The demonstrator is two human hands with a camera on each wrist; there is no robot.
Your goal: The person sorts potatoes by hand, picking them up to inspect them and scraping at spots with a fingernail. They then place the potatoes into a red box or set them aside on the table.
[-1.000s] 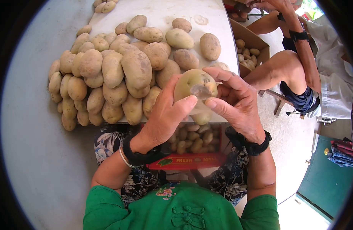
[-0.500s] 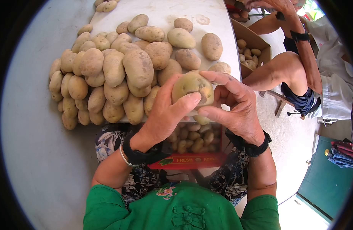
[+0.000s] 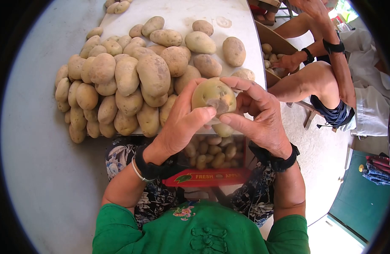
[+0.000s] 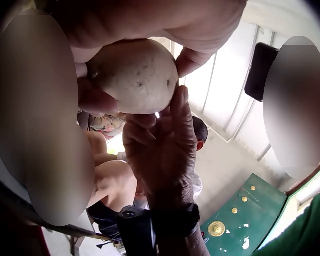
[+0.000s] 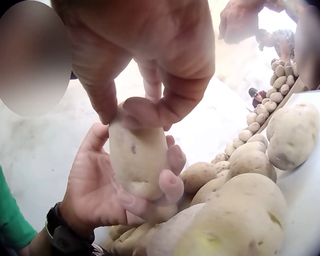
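Above the table's near edge, a yellowish potato [image 3: 212, 91] is held up between both hands. A grey-brown patch marks the side facing the head camera. My left hand [image 3: 176, 127] grips its left side, thumb beside the patch and fingers wrapped around the back. From the right, my right hand [image 3: 262, 116] pinches it, forefinger along the upper edge and thumb tip at the lower edge. In the right wrist view, the right fingertips sit on one end of the potato [image 5: 138, 160] while left fingers curl round the other.
A large heap of potatoes [image 3: 127, 76] covers the white table [image 3: 42, 127] to the left. Several looser ones lie behind my hands. Below, a red box [image 3: 205, 178] of potatoes stands between the legs. At right, another person [image 3: 322, 80] sits by a cardboard box [image 3: 284, 38] of potatoes.
The potato has turned slightly in my hands and shifted a little; my left thumb slid over the grey-brown patch, then back to its edge. The other person's hand has reached into the cardboard box.
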